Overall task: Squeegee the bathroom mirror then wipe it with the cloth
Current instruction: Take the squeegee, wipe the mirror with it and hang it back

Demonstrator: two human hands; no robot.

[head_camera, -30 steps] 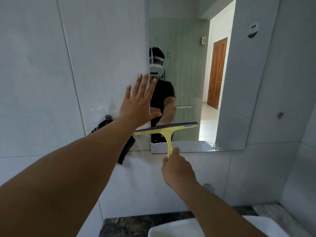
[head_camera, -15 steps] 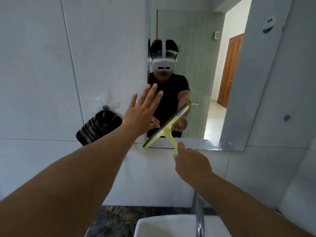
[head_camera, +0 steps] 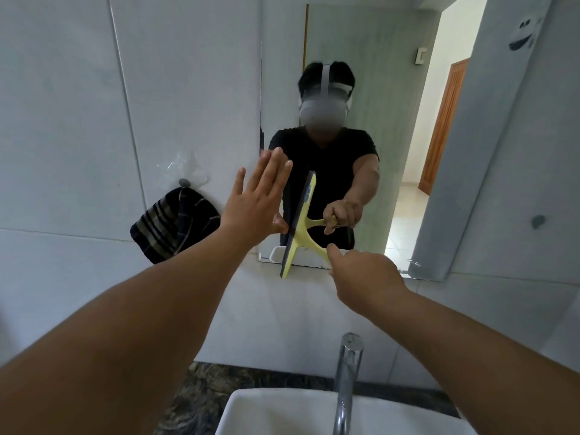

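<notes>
1. Yellow plastic fills our right hand [head_camera: 361,277]: the fingers are closed around the handle of the one squeegee [head_camera: 298,227], whose dark rubber blade stands nearly upright, up and to the left of that grip.
2. The blade lies across the lower left corner of the mirror [head_camera: 392,105], its bottom end hanging past the mirror's lower edge onto the tiled wall [head_camera: 188,73]; we cannot tell whether the rubber presses the glass.
3. Our left hand [head_camera: 254,205] is spread flat with nothing in it, just left of the blade, at the mirror's left edge.
4. One striped dark cloth [head_camera: 172,226] hangs from a hook [head_camera: 183,182] on the wall, well left of the grip, beyond the left hand.
5. Below the grip we see one white sink [head_camera: 266,412], empty as far as it shows, and one chrome tap [head_camera: 346,381] rising beside our right forearm.
</notes>
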